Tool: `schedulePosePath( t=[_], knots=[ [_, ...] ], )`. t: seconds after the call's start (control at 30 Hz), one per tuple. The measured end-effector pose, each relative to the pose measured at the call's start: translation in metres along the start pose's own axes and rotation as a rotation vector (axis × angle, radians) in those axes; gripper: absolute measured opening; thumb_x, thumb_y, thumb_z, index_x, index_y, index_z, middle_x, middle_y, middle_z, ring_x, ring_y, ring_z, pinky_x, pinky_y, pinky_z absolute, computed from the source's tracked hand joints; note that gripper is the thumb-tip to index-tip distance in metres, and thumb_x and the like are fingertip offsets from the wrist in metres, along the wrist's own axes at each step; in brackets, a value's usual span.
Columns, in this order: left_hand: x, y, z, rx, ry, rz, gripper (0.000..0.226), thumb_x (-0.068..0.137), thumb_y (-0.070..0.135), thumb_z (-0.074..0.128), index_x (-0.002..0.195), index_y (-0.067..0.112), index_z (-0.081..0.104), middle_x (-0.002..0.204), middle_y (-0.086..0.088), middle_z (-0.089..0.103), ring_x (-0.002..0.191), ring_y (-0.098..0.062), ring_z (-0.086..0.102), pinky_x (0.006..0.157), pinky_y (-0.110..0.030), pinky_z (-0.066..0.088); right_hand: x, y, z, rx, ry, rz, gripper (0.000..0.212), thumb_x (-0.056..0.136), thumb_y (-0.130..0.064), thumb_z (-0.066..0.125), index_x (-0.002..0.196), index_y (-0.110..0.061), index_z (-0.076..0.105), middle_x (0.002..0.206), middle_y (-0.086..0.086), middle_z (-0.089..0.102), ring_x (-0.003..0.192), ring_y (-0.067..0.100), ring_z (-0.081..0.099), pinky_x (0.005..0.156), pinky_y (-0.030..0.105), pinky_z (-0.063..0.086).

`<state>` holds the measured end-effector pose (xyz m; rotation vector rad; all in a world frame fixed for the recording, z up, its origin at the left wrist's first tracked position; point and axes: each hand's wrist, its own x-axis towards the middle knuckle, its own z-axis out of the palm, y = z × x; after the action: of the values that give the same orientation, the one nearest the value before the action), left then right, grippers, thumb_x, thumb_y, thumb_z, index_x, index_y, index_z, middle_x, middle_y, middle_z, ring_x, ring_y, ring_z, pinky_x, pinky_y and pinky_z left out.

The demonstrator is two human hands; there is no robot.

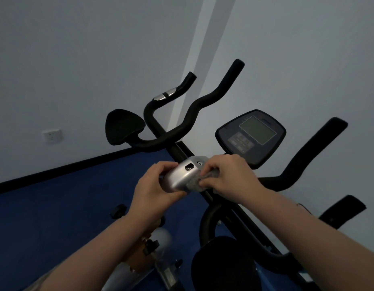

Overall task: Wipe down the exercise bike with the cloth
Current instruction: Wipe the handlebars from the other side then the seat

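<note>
Head view: left hand (154, 185) fingers grip silver bracket (181, 175); right hand (226, 175) fingers pinch cloth (194, 182) against it.

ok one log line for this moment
left hand grips silver cover | right hand presses cloth on it | wiping

Handlebars (194, 114) and console (251, 137) crowd ahead (wall (77, 59) behind).

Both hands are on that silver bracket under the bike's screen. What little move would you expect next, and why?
Probably the right hand rubs the cloth across the silver bracket toward the left hand. The cloth is bunched under the right fingers at the bracket's right edge, most of the silver face is still uncovered, and the left hand grips its other end, seemingly steadying it.
</note>
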<state>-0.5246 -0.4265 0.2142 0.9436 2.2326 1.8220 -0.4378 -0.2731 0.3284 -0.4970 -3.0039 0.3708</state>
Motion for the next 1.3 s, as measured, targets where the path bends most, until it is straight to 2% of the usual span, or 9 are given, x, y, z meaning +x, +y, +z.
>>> schedulePosePath(
  t=[0.17, 0.37, 0.5, 0.63, 0.83, 0.97, 1.1, 1.23, 1.3],
  knots=[
    [-0.001, -0.002, -0.004, -0.007, -0.029, 0.000, 0.066, 0.060, 0.020, 0.090, 0.109, 0.048, 0.055, 0.110, 0.023, 0.059, 0.101, 0.006, 0.053, 0.079, -0.004, 0.039, -0.003, 0.005, -0.022, -0.136, -0.272, -0.008, 0.022, 0.063, -0.040, 0.086, 0.062, -0.041, 0.064, 0.076, -0.020, 0.061, 0.074, 0.000, 0.057, 0.062, 0.019, 0.045],
    [-0.003, -0.001, -0.006, -0.003, -0.049, -0.004, 0.067, 0.064, 0.022, 0.089, 0.116, 0.045, 0.055, 0.114, 0.023, 0.058, 0.104, 0.006, 0.053, 0.083, -0.007, 0.041, -0.006, -0.008, 0.002, -0.134, -0.074, -0.119, 0.016, 0.069, -0.036, 0.081, 0.082, -0.033, 0.072, 0.097, -0.011, 0.066, 0.093, 0.012, 0.060, 0.081, 0.028, 0.046],
    [0.002, 0.000, -0.015, 0.034, -0.126, 0.015, 0.068, 0.065, 0.027, 0.087, 0.116, 0.053, 0.050, 0.113, 0.027, 0.056, 0.105, 0.012, 0.050, 0.083, -0.003, 0.039, -0.011, 0.010, -0.012, -0.004, -0.194, -0.050, 0.018, 0.063, -0.038, 0.086, 0.075, -0.037, 0.073, 0.086, -0.014, 0.067, 0.082, 0.004, 0.060, 0.076, 0.026, 0.050],
    [0.006, 0.001, -0.018, 0.041, -0.130, 0.018, 0.067, 0.063, 0.025, 0.089, 0.116, 0.047, 0.054, 0.114, 0.024, 0.059, 0.105, 0.008, 0.053, 0.086, -0.009, 0.042, -0.002, -0.008, 0.006, 0.005, 0.007, -0.093, 0.017, 0.064, -0.030, 0.086, 0.077, -0.031, 0.075, 0.090, -0.011, 0.067, 0.086, 0.010, 0.061, 0.078, 0.027, 0.046],
    [0.003, -0.001, -0.017, 0.030, -0.108, 0.012, 0.068, 0.063, 0.024, 0.089, 0.114, 0.052, 0.053, 0.113, 0.027, 0.058, 0.105, 0.009, 0.052, 0.084, -0.008, 0.041, -0.003, 0.008, -0.019, -0.020, -0.250, -0.038, 0.026, 0.062, -0.038, 0.088, 0.059, -0.047, 0.064, 0.079, -0.018, 0.064, 0.078, 0.000, 0.058, 0.067, 0.019, 0.045],
    [0.004, 0.001, -0.016, 0.017, -0.098, -0.002, 0.067, 0.062, 0.021, 0.090, 0.116, 0.044, 0.058, 0.114, 0.022, 0.061, 0.103, 0.005, 0.055, 0.088, -0.015, 0.045, 0.000, -0.003, -0.002, 0.013, -0.045, -0.093, 0.016, 0.065, -0.034, 0.086, 0.074, -0.035, 0.072, 0.082, -0.016, 0.061, 0.084, 0.008, 0.059, 0.075, 0.026, 0.047],
    [0.000, 0.006, -0.016, 0.044, -0.120, -0.033, 0.065, 0.066, 0.020, 0.087, 0.118, 0.041, 0.056, 0.116, 0.022, 0.058, 0.105, 0.004, 0.053, 0.087, -0.016, 0.043, -0.006, 0.024, -0.029, -0.172, -0.065, -0.051, 0.015, 0.071, -0.038, 0.082, 0.072, -0.038, 0.067, 0.083, -0.018, 0.061, 0.087, 0.007, 0.060, 0.078, 0.028, 0.048],
    [0.003, 0.019, -0.010, 0.129, -0.101, -0.041, 0.045, 0.072, 0.039, 0.077, 0.111, 0.042, 0.054, 0.106, 0.025, 0.055, 0.100, 0.008, 0.051, 0.076, -0.010, 0.038, -0.012, 0.041, -0.053, 0.117, 0.442, 0.129, 0.017, 0.074, -0.032, 0.079, 0.071, -0.036, 0.063, 0.075, -0.025, 0.059, 0.076, -0.008, 0.054, 0.067, 0.013, 0.038],
    [0.016, 0.030, -0.003, 0.084, -0.030, 0.013, 0.024, 0.080, 0.044, 0.067, 0.103, 0.038, 0.060, 0.101, 0.021, 0.058, 0.096, 0.006, 0.054, 0.078, -0.012, 0.041, -0.010, 0.033, -0.046, 0.168, 0.427, 0.169, 0.013, 0.077, -0.031, 0.076, 0.077, -0.034, 0.063, 0.076, -0.023, 0.060, 0.076, -0.005, 0.054, 0.065, 0.014, 0.037]
  ],
)
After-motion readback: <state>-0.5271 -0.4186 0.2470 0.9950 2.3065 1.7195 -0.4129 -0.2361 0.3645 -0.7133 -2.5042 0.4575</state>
